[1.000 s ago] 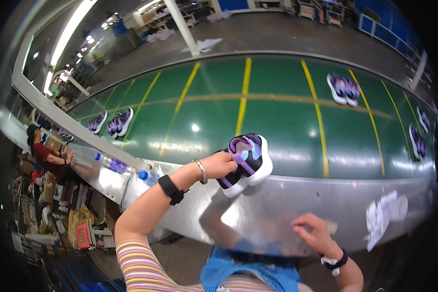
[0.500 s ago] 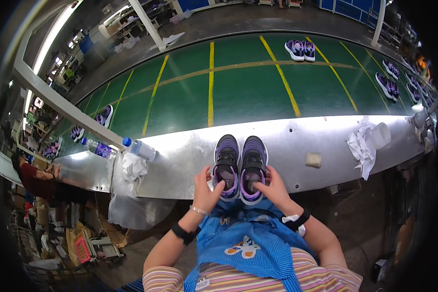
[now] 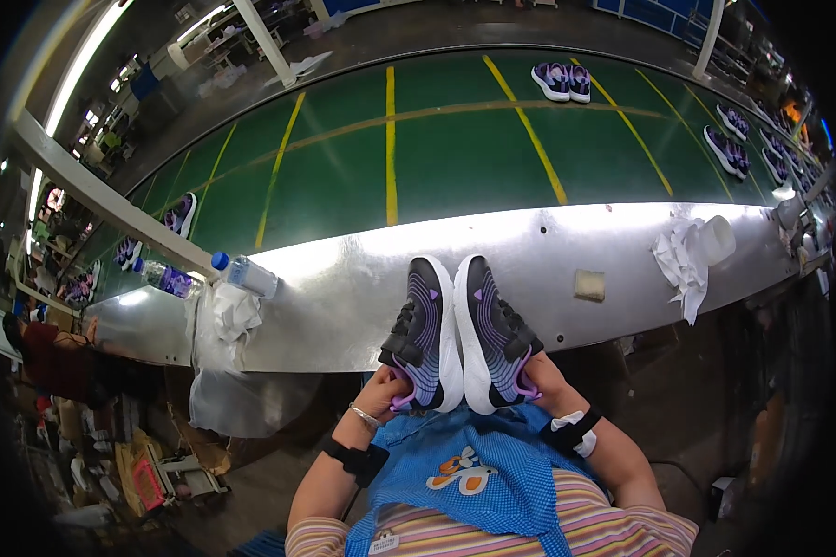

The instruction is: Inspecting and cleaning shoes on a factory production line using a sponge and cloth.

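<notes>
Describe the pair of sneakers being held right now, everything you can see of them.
The pair of sneakers is dark, almost black, with purple striping fading lighter toward the heels, thick white soles, dark laces and purple heel loops. The two shoes sit side by side, soles turned inward and touching, toes pointing toward the metal counter and lying over its near edge. The left hand grips one heel and the right hand the other.

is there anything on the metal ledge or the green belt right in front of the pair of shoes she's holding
Nothing visible straight ahead. The left hand and right hand hold the pair of shoes over the metal ledge. The green belt beyond shows only yellow lines. A water bottle lies left; a small pad lies right.
</notes>
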Demonstrator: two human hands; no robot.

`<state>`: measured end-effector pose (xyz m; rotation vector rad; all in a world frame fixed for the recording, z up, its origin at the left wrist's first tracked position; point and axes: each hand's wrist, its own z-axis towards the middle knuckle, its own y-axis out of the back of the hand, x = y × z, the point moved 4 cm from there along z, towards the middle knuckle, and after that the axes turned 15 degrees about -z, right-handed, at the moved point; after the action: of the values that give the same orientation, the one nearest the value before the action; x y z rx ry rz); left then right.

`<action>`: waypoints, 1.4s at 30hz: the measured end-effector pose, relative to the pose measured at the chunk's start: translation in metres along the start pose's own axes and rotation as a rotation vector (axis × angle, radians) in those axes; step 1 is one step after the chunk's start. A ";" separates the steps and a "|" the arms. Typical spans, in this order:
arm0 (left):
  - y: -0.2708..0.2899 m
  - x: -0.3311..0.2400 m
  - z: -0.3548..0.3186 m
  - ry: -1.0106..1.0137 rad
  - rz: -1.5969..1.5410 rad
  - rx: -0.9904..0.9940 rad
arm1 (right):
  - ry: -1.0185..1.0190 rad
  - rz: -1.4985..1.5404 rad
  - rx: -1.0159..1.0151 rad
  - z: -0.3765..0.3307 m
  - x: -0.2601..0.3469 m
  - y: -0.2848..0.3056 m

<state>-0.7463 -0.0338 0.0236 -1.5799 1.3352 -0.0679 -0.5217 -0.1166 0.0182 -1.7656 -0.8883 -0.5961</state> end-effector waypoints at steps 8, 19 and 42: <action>0.034 0.024 -0.012 0.025 -0.048 -0.116 | 0.131 -0.232 0.040 -0.010 0.000 -0.008; 0.031 0.030 -0.025 -0.041 -0.087 -0.150 | -0.029 -0.241 -0.034 -0.018 -0.008 -0.009; 0.043 0.047 -0.035 0.015 -0.254 -0.108 | -0.169 -0.319 -0.039 -0.019 -0.024 -0.009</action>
<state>-0.7791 -0.0859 -0.0148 -1.8380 1.1600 -0.1658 -0.5428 -0.1401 0.0120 -1.7402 -1.2986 -0.6777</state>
